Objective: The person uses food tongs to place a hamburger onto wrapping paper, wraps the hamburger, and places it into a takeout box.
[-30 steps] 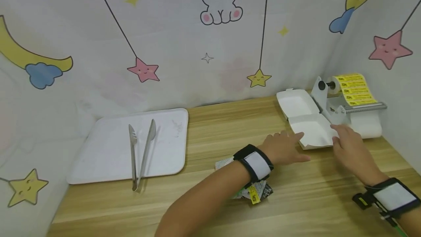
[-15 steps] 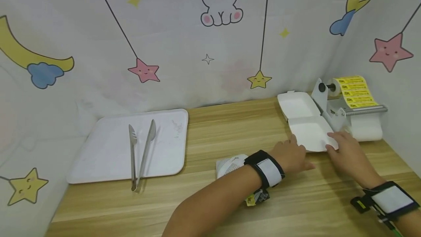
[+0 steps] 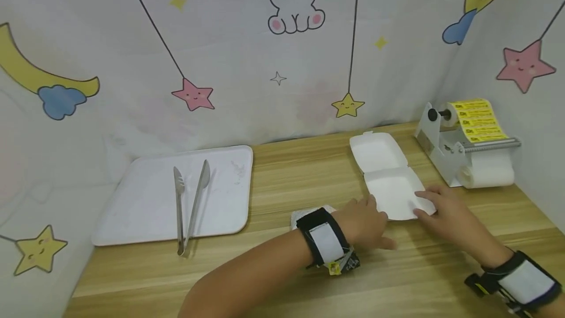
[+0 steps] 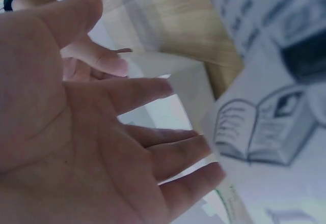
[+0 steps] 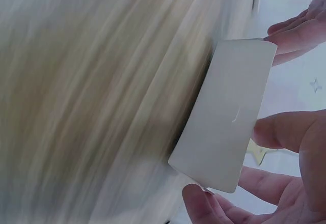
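Note:
An open white clamshell takeout box [image 3: 390, 193] lies on the table, its lid folded back towards the wall. My right hand [image 3: 454, 217] grips its near right corner; in the right wrist view the thumb rests at the rim of the front wall [image 5: 224, 114] and the fingers are at the side. On the left, my left hand [image 3: 359, 222] touches the box side with straight fingers, and in the left wrist view its palm shows with the thumb held apart. Partly hidden under my left wrist is a packet in newsprint-patterned paper [image 3: 309, 214] with a yellow label [image 3: 335, 268].
To the box's right stands a label dispenser [image 3: 463, 148] with a roll of yellow labels. A white tray [image 3: 145, 200] lies at the left, with metal tongs [image 3: 194, 205] resting across its front edge. A patterned curtain [image 3: 247, 63] hangs behind the table.
Both hands have come to the box and shifted it left and towards me, away from the label dispenser. The tray and tongs have stayed put.

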`<action>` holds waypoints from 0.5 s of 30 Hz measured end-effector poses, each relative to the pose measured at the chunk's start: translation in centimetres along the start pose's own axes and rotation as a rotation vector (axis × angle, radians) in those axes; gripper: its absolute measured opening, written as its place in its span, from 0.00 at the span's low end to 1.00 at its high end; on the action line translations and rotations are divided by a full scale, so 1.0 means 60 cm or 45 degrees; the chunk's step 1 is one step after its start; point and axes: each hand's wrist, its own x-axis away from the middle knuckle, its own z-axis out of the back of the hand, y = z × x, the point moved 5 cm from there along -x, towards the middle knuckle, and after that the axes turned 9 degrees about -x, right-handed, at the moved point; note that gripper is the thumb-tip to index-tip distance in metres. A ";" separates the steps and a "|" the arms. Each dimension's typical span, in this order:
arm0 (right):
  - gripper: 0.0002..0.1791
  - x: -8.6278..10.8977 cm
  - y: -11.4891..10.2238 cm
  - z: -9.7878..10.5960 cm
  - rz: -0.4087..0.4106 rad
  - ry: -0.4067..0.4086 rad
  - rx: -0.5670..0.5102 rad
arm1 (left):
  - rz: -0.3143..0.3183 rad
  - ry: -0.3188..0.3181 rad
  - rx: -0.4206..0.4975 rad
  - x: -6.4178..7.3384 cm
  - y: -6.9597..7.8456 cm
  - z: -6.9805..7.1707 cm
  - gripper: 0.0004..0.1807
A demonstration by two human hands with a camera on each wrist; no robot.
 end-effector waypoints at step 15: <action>0.29 0.077 -0.083 -0.027 0.137 0.017 0.077 | -0.029 0.003 -0.068 0.089 0.018 -0.015 0.32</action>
